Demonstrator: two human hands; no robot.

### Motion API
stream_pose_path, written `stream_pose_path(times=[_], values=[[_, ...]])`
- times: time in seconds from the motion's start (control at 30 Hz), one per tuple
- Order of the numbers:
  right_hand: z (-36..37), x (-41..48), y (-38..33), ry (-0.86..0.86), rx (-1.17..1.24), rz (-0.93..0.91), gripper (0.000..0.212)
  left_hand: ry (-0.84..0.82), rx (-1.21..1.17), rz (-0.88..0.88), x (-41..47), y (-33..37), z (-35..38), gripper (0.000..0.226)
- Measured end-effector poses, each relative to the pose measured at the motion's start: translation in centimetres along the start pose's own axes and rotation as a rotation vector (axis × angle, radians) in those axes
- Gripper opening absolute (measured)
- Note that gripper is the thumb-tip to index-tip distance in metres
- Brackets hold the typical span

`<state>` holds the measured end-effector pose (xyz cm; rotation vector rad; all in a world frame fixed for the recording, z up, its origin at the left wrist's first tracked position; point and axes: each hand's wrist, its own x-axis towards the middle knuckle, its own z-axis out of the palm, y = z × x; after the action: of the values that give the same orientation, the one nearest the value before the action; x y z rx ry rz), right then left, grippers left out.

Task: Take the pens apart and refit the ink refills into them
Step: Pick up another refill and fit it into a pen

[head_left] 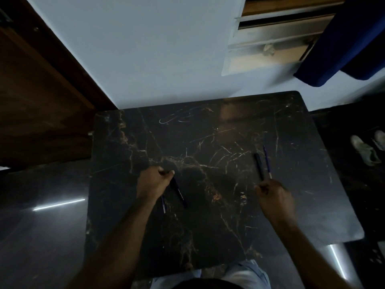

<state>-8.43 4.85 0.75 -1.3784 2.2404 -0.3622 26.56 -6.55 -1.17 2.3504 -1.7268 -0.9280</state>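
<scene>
On the dark marble table (208,236), my left hand (153,183) pinches the far end of a dark pen barrel (179,193), which slants toward me and to the right. A thin blue refill (163,205) lies just beside my left wrist, partly hidden under the hand. To the right, a second dark pen barrel (258,165) lies on the table with a thin blue refill (267,161) alongside it. My right hand (276,198) has its fingers curled, and the fingertips pinch that barrel's near end.
A brown wooden door (37,97) stands at the left and a pale wall (145,49) lies beyond the table. A blue curtain (343,38) hangs at the top right, and a pair of shoes (366,149) sits on the dark floor to the right.
</scene>
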Motion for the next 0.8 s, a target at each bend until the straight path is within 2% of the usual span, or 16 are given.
stream_pose_path(times=[0.1,0.27,0.43,0.67,0.8], values=[[0.9,-2.7,-1.1,-0.064,0.032,-0.04,0.001,-0.017,0.095,-0.033,0.5,0.1,0.5,0.044],[1.9,-5.1,-2.8,-0.071,0.058,-0.135,0.007,-0.014,0.132,-0.055,0.6,-0.4,1.5,0.058],[1.4,-4.8,-4.6,-0.022,0.111,-0.22,0.012,-0.012,0.142,-0.055,0.6,-0.1,1.4,0.058],[0.6,-2.9,-8.8,-0.003,0.09,-0.331,0.004,-0.063,0.172,-0.039,1.0,0.7,1.4,0.056],[1.3,-2.8,-10.7,0.012,0.135,-0.342,0.004,-0.033,0.17,-0.067,0.7,1.0,1.6,0.053]])
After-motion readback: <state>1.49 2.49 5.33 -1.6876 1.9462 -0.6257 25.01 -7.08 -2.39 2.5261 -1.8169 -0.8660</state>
